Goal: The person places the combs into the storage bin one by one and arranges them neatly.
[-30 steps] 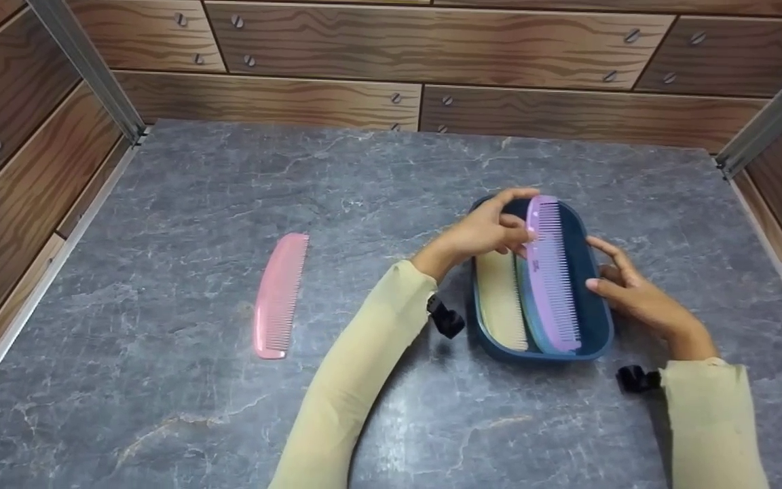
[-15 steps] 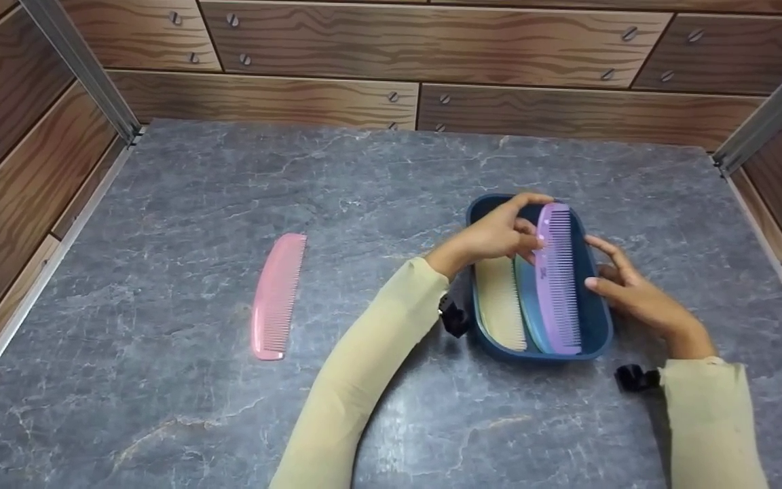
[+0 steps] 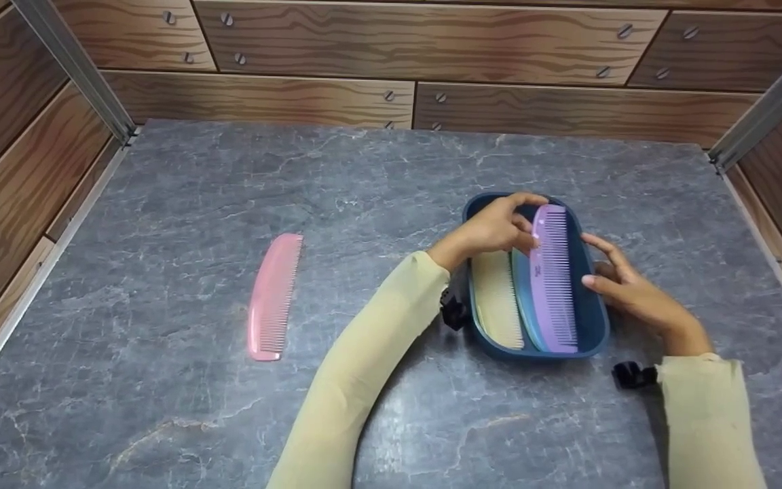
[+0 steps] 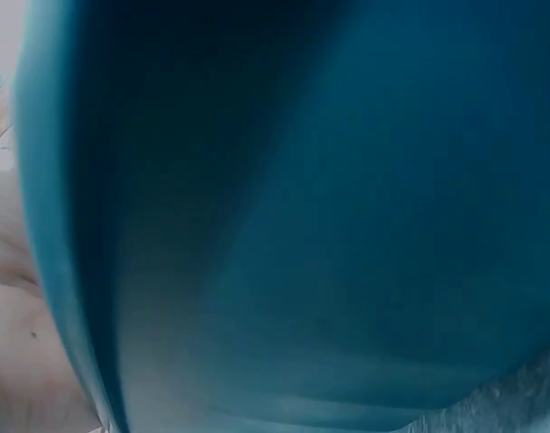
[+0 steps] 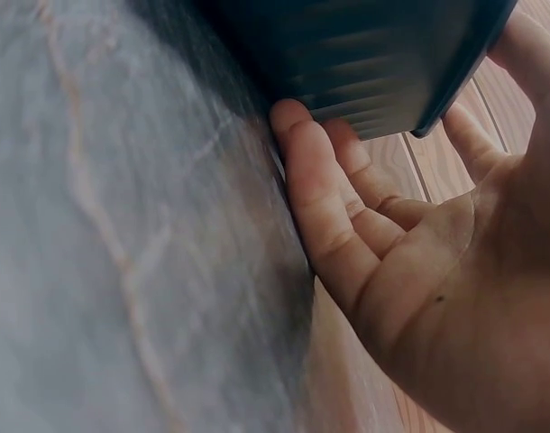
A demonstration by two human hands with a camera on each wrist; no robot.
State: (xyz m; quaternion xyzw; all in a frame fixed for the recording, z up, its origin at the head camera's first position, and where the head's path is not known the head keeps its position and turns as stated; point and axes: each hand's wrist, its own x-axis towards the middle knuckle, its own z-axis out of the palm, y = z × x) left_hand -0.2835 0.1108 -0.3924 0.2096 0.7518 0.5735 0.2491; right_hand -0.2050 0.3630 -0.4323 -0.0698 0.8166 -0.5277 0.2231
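A purple comb (image 3: pixel 550 292) leans inside a dark blue oval-cornered tub (image 3: pixel 598 326). My left hand (image 3: pixel 493 227) reaches over the tub's left rim and pinches that comb near its far end, with the thumb on its spine. Beneath and to the left of it lie a blue comb (image 3: pixel 527 299) and a cream comb (image 3: pixel 496 299). My right hand (image 3: pixel 642 295) rests against the tub's right side, thumb and index fingertips at the rim. In the right wrist view the other fingers touch the ribbed outer wall (image 5: pixel 374 81). The left wrist view is mostly blurred tub wall (image 4: pixel 392 207).
A pink comb (image 3: pixel 274 299) lies on the grey marbled tabletop (image 3: pixel 364 183), well left of the tub. Wood-patterned panels (image 3: pixel 296 41) stand at the back and both sides, with metal posts (image 3: pixel 75 68) at the corners.
The purple comb has come down and slightly rightward into the tub, with my left hand still pinching it. My right hand has stayed at the tub's side.
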